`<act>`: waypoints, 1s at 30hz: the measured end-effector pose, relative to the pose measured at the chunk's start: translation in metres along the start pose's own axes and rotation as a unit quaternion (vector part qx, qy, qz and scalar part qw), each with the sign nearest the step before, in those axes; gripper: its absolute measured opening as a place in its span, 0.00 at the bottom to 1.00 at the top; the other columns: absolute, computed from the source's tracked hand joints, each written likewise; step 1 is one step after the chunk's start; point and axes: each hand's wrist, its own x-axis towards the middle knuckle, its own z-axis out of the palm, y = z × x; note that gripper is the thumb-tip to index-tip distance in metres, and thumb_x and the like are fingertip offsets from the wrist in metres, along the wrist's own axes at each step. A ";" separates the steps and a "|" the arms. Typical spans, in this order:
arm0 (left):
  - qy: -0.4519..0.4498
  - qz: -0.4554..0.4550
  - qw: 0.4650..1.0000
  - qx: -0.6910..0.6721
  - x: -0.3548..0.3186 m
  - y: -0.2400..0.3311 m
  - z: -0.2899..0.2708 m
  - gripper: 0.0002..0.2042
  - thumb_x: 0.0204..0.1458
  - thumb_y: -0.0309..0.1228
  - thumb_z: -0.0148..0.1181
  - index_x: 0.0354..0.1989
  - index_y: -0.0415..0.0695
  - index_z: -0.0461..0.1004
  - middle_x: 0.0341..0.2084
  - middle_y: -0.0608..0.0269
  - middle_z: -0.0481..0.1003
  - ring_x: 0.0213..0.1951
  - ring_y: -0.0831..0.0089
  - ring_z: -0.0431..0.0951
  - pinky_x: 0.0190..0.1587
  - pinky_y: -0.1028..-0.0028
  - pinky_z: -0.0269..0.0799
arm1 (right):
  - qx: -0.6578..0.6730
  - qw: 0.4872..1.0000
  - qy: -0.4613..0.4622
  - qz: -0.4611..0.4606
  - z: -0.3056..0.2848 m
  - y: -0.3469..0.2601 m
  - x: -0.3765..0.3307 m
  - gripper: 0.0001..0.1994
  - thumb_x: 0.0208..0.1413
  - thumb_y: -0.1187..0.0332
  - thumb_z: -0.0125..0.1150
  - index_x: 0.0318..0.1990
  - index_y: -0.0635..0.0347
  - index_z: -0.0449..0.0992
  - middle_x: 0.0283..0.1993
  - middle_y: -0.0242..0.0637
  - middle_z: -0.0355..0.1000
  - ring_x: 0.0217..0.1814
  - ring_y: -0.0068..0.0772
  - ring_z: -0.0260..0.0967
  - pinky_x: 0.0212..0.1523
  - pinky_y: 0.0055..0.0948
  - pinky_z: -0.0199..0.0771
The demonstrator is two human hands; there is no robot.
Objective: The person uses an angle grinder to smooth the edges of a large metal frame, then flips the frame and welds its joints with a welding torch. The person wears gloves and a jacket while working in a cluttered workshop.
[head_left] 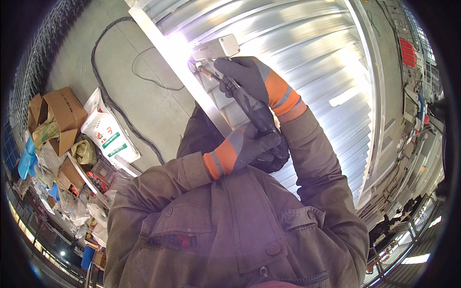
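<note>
My right hand (pixel 247 79), in a dark grey glove with an orange cuff, is closed round the black handle of a welding torch (pixel 242 98). The brass-coloured front of the torch points up and left, toward a glaring violet-white spot on the pale metal frame bar (pixel 204 98). Lower down, my left hand (pixel 247 149), gloved alike, grips the black-wrapped rear part of the torch. A small grey metal box (pixel 218 47) with rounded corners sits beside the glare, just beyond my right fingertips. Glare hides the exact contact point.
Ribbed shiny metal sheet (pixel 317 72) fills the frame on the right. A black cable (pixel 96 62) curves over the concrete floor at left. Beyond it are a cardboard box (pixel 60 115), a white printed sack (pixel 108 129) and heaped plastic waste. A red item (pixel 408 52) stands far right.
</note>
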 end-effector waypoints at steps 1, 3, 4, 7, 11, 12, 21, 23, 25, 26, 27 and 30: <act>-0.004 -0.002 1.000 -0.004 0.000 -0.001 0.000 0.12 0.73 0.33 0.64 0.55 0.37 0.80 0.47 0.56 0.86 0.49 0.69 0.87 0.50 0.68 0.88 | 0.007 1.000 -0.003 0.005 0.000 0.000 -0.001 0.29 0.72 0.44 0.64 0.52 0.70 0.86 0.31 0.38 0.81 0.32 0.27 0.79 0.35 0.31 0.79; -0.012 -0.005 1.000 -0.011 0.001 -0.002 0.001 0.12 0.73 0.33 0.64 0.57 0.37 0.79 0.47 0.56 0.86 0.50 0.68 0.87 0.50 0.68 0.89 | 0.023 1.000 -0.012 0.003 0.000 -0.001 -0.003 0.26 0.74 0.48 0.64 0.51 0.70 0.85 0.33 0.37 0.79 0.33 0.27 0.77 0.37 0.31 0.79; -0.014 -0.022 0.999 -0.031 0.001 -0.003 0.002 0.13 0.73 0.33 0.64 0.57 0.37 0.79 0.48 0.56 0.86 0.50 0.67 0.87 0.50 0.67 0.89 | 0.016 1.000 -0.008 0.013 0.000 0.000 -0.003 0.26 0.74 0.48 0.64 0.51 0.70 0.85 0.33 0.37 0.79 0.33 0.27 0.77 0.37 0.31 0.79; -0.022 -0.062 0.995 -0.073 0.001 -0.004 0.004 0.14 0.73 0.32 0.64 0.59 0.37 0.77 0.49 0.55 0.85 0.51 0.66 0.88 0.49 0.66 0.91 | 0.005 1.000 -0.005 0.008 0.000 0.000 -0.004 0.28 0.72 0.46 0.64 0.51 0.71 0.85 0.32 0.38 0.80 0.33 0.27 0.79 0.37 0.31 0.79; -0.020 -0.080 0.994 -0.077 0.000 -0.005 0.007 0.14 0.73 0.32 0.64 0.60 0.36 0.77 0.50 0.54 0.85 0.51 0.65 0.88 0.49 0.65 0.92 | -0.005 1.000 -0.006 0.007 -0.001 0.001 -0.007 0.28 0.72 0.46 0.64 0.51 0.71 0.85 0.32 0.38 0.80 0.33 0.27 0.79 0.36 0.31 0.79; -0.016 -0.088 0.993 -0.075 0.000 -0.005 0.008 0.14 0.73 0.32 0.65 0.60 0.36 0.77 0.50 0.53 0.84 0.51 0.64 0.88 0.49 0.65 0.92 | -0.007 1.000 -0.005 0.008 -0.002 0.001 -0.008 0.26 0.73 0.48 0.64 0.51 0.70 0.84 0.33 0.37 0.79 0.33 0.27 0.78 0.36 0.31 0.79; -0.016 -0.100 0.990 -0.101 -0.003 -0.006 0.013 0.15 0.72 0.32 0.65 0.60 0.35 0.77 0.50 0.53 0.84 0.50 0.65 0.87 0.48 0.66 0.92 | -0.052 0.998 0.002 -0.023 -0.006 0.014 -0.007 0.34 0.71 0.41 0.63 0.54 0.74 0.86 0.36 0.40 0.82 0.38 0.28 0.79 0.41 0.33 0.81; -0.019 -0.092 0.989 -0.111 -0.003 -0.007 0.014 0.15 0.72 0.32 0.66 0.60 0.35 0.76 0.50 0.54 0.83 0.50 0.66 0.87 0.48 0.66 0.92 | -0.052 0.998 -0.001 -0.024 -0.006 0.017 -0.007 0.34 0.71 0.41 0.63 0.55 0.74 0.86 0.37 0.40 0.83 0.39 0.29 0.79 0.42 0.33 0.81; -0.025 -0.088 0.990 -0.111 -0.003 -0.009 0.015 0.15 0.72 0.33 0.66 0.59 0.35 0.76 0.50 0.54 0.83 0.50 0.66 0.87 0.48 0.66 0.92 | -0.041 0.999 0.000 -0.026 -0.005 0.018 -0.009 0.31 0.72 0.44 0.63 0.55 0.73 0.85 0.37 0.40 0.82 0.37 0.29 0.79 0.41 0.33 0.81; -0.028 -0.088 0.990 -0.107 -0.004 -0.010 0.015 0.16 0.72 0.33 0.66 0.59 0.35 0.76 0.50 0.54 0.83 0.50 0.66 0.87 0.48 0.66 0.92 | -0.029 0.999 0.002 -0.027 -0.004 0.019 -0.011 0.28 0.73 0.47 0.62 0.54 0.71 0.85 0.36 0.39 0.82 0.35 0.28 0.79 0.39 0.31 0.80; -0.031 -0.095 0.990 -0.099 -0.004 -0.011 0.015 0.16 0.72 0.34 0.66 0.59 0.36 0.75 0.50 0.54 0.83 0.50 0.66 0.87 0.48 0.66 0.92 | -0.022 0.999 0.002 -0.038 -0.004 0.019 -0.012 0.25 0.75 0.50 0.62 0.53 0.69 0.84 0.35 0.38 0.82 0.33 0.27 0.79 0.37 0.30 0.80; -0.048 -0.083 0.992 -0.085 -0.005 -0.012 0.015 0.17 0.73 0.37 0.66 0.59 0.37 0.74 0.49 0.54 0.83 0.50 0.67 0.87 0.48 0.66 0.92 | -0.029 0.999 0.008 -0.015 -0.003 0.017 -0.015 0.25 0.75 0.50 0.62 0.54 0.69 0.83 0.36 0.39 0.82 0.33 0.27 0.79 0.37 0.31 0.81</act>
